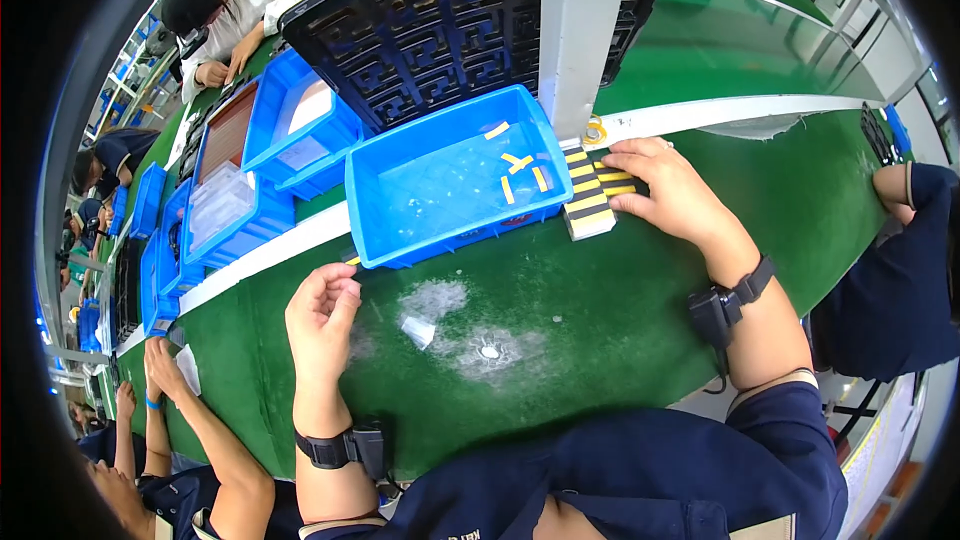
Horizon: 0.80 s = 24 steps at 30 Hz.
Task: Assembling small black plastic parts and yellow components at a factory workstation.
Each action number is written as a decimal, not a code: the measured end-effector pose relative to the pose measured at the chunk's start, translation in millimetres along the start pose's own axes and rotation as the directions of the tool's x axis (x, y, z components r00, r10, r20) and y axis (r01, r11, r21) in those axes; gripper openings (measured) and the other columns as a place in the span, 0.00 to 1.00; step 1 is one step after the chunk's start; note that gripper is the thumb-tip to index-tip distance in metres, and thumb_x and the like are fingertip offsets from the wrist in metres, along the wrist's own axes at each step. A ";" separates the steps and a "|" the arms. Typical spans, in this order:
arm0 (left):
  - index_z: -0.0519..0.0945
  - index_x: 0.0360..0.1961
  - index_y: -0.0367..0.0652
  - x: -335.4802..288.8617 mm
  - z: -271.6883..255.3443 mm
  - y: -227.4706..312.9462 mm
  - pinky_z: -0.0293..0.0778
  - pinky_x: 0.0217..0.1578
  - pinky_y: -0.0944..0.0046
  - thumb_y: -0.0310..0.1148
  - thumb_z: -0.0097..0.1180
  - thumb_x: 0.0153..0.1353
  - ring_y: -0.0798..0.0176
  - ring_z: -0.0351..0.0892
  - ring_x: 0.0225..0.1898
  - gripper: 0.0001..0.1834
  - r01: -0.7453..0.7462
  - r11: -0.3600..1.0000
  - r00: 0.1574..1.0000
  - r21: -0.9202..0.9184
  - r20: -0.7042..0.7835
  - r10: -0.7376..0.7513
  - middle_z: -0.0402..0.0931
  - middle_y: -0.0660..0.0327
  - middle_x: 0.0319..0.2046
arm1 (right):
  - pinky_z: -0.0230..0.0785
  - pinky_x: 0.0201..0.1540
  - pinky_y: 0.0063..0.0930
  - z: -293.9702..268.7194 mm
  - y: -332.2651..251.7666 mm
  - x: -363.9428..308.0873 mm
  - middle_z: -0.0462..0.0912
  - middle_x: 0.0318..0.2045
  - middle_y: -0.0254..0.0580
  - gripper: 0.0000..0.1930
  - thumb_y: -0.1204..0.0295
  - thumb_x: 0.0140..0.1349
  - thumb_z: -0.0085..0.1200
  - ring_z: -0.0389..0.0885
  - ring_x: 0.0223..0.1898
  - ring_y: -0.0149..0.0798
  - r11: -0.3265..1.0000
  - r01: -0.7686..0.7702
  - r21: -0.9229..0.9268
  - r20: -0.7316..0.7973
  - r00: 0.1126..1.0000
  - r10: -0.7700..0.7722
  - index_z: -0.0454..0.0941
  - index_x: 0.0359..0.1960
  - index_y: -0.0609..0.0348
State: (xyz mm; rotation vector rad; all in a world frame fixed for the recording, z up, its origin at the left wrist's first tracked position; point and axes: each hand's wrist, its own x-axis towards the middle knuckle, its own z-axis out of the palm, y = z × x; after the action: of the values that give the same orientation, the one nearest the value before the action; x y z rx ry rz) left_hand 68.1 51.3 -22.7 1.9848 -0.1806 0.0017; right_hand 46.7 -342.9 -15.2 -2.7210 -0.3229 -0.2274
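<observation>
Yellow-black strips (619, 180) at right grip (672, 188)

The lens sits on the wearer's head, peering steeply down and ahead, over the dark blue shirt (620, 445) onto the green tabletop (620, 340). It is near: left hand (322, 320), right hand (675, 190) and blue bin (425, 190) take up its middle. How deep the room runs along the left edge I can't quite tell; the fisheye bends and shrinks it.
</observation>
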 end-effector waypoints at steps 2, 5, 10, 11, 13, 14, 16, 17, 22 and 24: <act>0.76 0.38 0.34 -0.6 0.3 -0.1 0.69 0.32 0.76 0.22 0.53 0.55 0.75 0.70 0.29 0.09 0.009 0.999 1.000 -0.032 0.001 -0.009 0.74 0.65 0.29 | 0.63 0.54 0.36 3.3 0.2 -0.1 0.75 0.46 0.48 0.22 0.71 0.44 0.63 0.71 0.49 0.47 0.998 0.063 0.003 -0.071 0.995 -0.063 0.76 0.44 0.62; 0.76 0.38 0.34 -0.8 0.5 -0.3 0.69 0.32 0.75 0.22 0.53 0.55 0.75 0.70 0.29 0.09 0.023 0.999 1.000 0.029 0.014 -0.023 0.74 0.65 0.29 | 0.64 0.52 0.36 7.7 -2.7 -1.3 0.76 0.43 0.46 0.17 0.74 0.44 0.60 0.72 0.48 0.47 1.000 0.030 0.006 -0.071 0.997 -0.029 0.78 0.40 0.62; 0.76 0.39 0.34 -0.2 1.7 -1.2 0.69 0.33 0.76 0.22 0.53 0.55 0.75 0.70 0.29 0.09 0.021 1.000 1.000 0.011 0.007 -0.021 0.74 0.64 0.29 | 0.64 0.52 0.35 11.3 -4.2 0.2 0.77 0.41 0.45 0.16 0.74 0.46 0.59 0.72 0.47 0.46 0.997 0.044 0.056 -0.103 0.994 -0.038 0.78 0.40 0.63; 0.76 0.39 0.34 0.1 1.8 -1.2 0.69 0.33 0.76 0.22 0.53 0.55 0.75 0.70 0.29 0.09 0.017 1.000 1.000 0.021 0.007 -0.017 0.74 0.64 0.29 | 0.64 0.52 0.35 11.4 -3.9 -0.2 0.77 0.41 0.45 0.16 0.75 0.46 0.58 0.72 0.48 0.46 0.994 0.028 0.104 -0.123 0.992 -0.015 0.78 0.39 0.63; 0.77 0.39 0.34 0.2 1.8 -1.3 0.69 0.33 0.76 0.23 0.53 0.55 0.75 0.70 0.29 0.09 0.026 0.999 0.999 -0.021 0.022 -0.025 0.74 0.65 0.29 | 0.64 0.52 0.36 9.6 -2.2 -1.4 0.77 0.42 0.46 0.17 0.75 0.45 0.59 0.72 0.48 0.47 0.994 0.059 0.095 -0.135 0.990 -0.046 0.77 0.40 0.63; 0.77 0.39 0.34 0.2 1.9 -1.4 0.69 0.33 0.76 0.23 0.53 0.55 0.75 0.70 0.29 0.09 0.016 1.000 1.000 -0.016 0.015 -0.016 0.74 0.65 0.29 | 0.64 0.53 0.36 8.1 -1.1 -1.8 0.77 0.42 0.47 0.17 0.76 0.45 0.59 0.72 0.48 0.47 0.995 0.065 0.077 -0.130 0.990 -0.055 0.77 0.40 0.64; 0.77 0.39 0.34 -0.4 1.6 -1.5 0.69 0.33 0.76 0.23 0.54 0.56 0.76 0.70 0.29 0.09 0.018 0.999 1.000 -0.027 0.022 -0.018 0.74 0.65 0.29 | 0.64 0.53 0.36 6.4 -1.3 -3.4 0.77 0.42 0.47 0.19 0.76 0.44 0.59 0.72 0.48 0.47 0.992 0.105 0.070 -0.115 0.989 -0.097 0.76 0.41 0.64; 0.77 0.39 0.34 -0.7 1.8 -1.9 0.69 0.33 0.76 0.23 0.54 0.56 0.76 0.70 0.29 0.09 0.017 1.000 1.000 -0.017 0.013 -0.016 0.74 0.65 0.29 | 0.63 0.53 0.36 6.2 -2.2 -4.2 0.77 0.42 0.48 0.20 0.76 0.44 0.59 0.72 0.48 0.48 0.991 0.117 0.065 -0.082 0.990 -0.111 0.75 0.43 0.65; 0.77 0.38 0.35 -0.9 2.8 -1.9 0.70 0.33 0.75 0.23 0.55 0.55 0.75 0.72 0.29 0.08 -0.035 0.999 0.999 -0.017 0.003 0.035 0.75 0.65 0.29 | 0.63 0.54 0.37 8.2 -7.5 -0.4 0.76 0.43 0.49 0.21 0.79 0.45 0.55 0.72 0.48 0.49 0.989 0.103 0.103 -0.100 0.991 -0.093 0.74 0.45 0.65; 0.77 0.38 0.35 -0.7 1.4 1.3 0.70 0.33 0.75 0.23 0.55 0.55 0.75 0.72 0.29 0.08 -0.052 0.999 0.998 -0.015 -0.022 0.051 0.75 0.64 0.29 | 0.64 0.53 0.37 9.4 -7.9 1.8 0.76 0.43 0.49 0.20 0.81 0.45 0.52 0.73 0.47 0.49 0.983 0.065 0.172 -0.197 0.980 -0.031 0.74 0.45 0.63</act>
State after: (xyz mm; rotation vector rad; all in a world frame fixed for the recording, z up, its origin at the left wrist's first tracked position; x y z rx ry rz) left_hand 67.1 49.5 -22.2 1.9634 -0.2174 0.0544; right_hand 47.5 -331.7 -20.5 -2.4930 -0.3363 -0.4512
